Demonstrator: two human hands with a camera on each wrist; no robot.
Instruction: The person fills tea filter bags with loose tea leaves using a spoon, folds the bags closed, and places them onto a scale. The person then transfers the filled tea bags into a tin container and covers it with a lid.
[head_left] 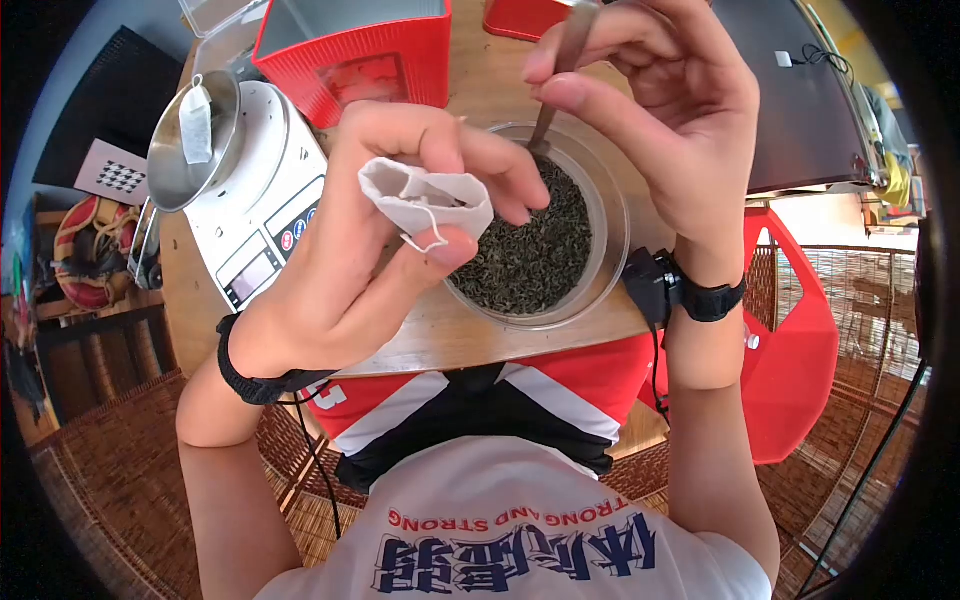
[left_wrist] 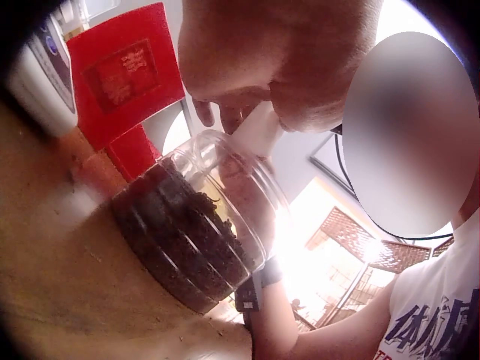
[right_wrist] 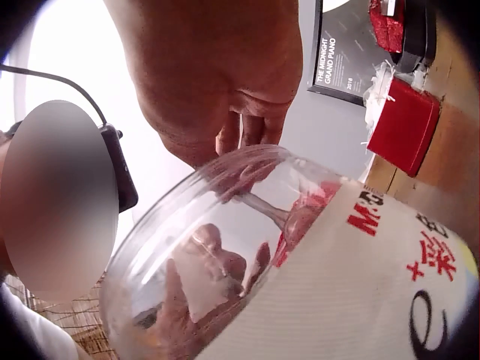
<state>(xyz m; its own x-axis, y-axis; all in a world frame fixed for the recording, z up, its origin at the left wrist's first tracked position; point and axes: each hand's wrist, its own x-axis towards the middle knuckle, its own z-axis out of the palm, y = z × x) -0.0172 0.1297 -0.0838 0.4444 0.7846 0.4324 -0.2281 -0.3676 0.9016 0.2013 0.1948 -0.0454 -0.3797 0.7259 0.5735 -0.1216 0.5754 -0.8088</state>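
Observation:
In the head view my left hand (head_left: 345, 260) pinches a small white tea bag (head_left: 455, 215) between thumb and fingers, its mouth open upward and a string loop hanging at the front. Below it stands a round clear plastic jar (head_left: 612, 225) with dark loose tea leaves (head_left: 530, 265) inside. My right hand (head_left: 690, 125), raised over the jar's far right side, pinches the handle of a metal spoon (head_left: 571, 50). The spoon slants down into the jar, its lower end at the leaves. Through the jar's wall, the right wrist view shows the spoon (right_wrist: 262, 208) too.
To the left a white kitchen scale (head_left: 300, 160) carries a metal bowl (head_left: 165, 165) with another tea bag (head_left: 196, 135) at its rim. An open red tin (head_left: 415, 70) stands behind the left hand. A red stool (head_left: 800, 370) is at the right.

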